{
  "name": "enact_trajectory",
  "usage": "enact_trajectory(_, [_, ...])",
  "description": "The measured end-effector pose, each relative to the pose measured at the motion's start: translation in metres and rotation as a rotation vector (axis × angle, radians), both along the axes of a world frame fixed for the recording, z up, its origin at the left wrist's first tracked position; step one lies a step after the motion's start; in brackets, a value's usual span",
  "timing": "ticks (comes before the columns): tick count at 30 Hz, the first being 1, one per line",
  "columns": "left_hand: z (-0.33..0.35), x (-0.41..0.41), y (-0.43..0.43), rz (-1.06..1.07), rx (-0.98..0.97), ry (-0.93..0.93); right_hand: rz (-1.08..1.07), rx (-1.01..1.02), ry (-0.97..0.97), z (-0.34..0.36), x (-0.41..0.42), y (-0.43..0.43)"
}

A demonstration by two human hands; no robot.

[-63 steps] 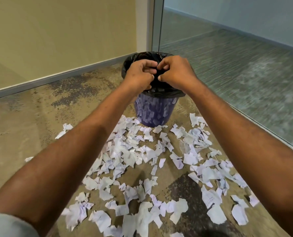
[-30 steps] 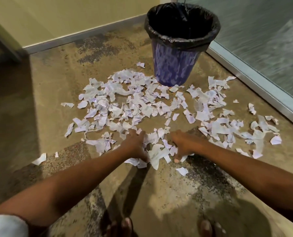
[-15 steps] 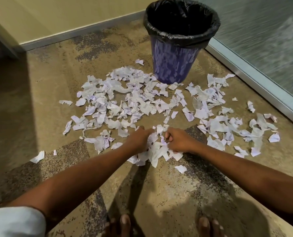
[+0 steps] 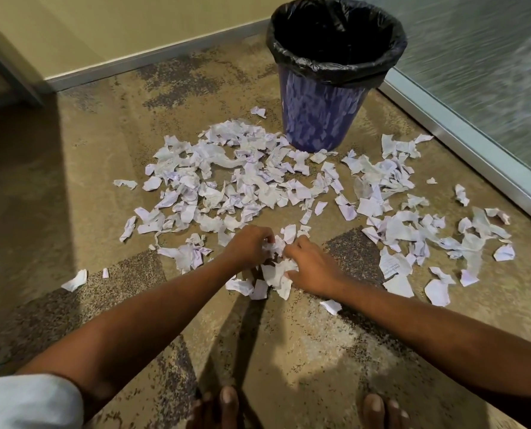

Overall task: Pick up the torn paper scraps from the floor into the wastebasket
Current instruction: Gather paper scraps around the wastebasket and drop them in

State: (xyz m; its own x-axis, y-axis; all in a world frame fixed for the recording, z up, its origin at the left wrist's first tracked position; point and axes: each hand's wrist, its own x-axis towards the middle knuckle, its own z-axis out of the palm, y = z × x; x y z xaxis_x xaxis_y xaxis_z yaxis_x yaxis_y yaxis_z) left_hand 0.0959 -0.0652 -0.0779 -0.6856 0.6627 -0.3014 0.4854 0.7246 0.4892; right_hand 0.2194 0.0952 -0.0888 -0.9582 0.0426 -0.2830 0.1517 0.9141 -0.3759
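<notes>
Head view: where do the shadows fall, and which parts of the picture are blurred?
Head view: a dark, narrow shadow runs on the floor just below the left hand and right hand. Head view: a broad shadow dims the floor at the left. Head view: the glass at the right is smeared by blur. Head view: the scraps and wastebasket look fairly sharp.

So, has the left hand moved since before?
Yes. The left hand came off the wastebasket rim, down and back toward the person, onto the paper scraps.
</notes>
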Motion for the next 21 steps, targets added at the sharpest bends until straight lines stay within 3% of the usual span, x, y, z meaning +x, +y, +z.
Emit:
enact_trajectory(5, [0.009,-0.006,-0.002,0.007,0.002,-0.056,-0.127,-0.223,-0.006,0.0,-0.011,0.015])
enact_trajectory(9, [0.023,-0.014,0.006,0.058,0.046,-0.135,-0.396,-0.542,-0.028,0.015,-0.025,0.025])
enact_trajectory(14, [0.058,-0.03,0.029,0.32,0.315,-0.419,-0.68,-0.934,-0.025,0.063,-0.055,0.038])
enact_trajectory(21, [0.128,-0.062,0.065,0.477,0.719,-0.546,-0.728,-1.198,0.168,0.139,-0.106,0.07])
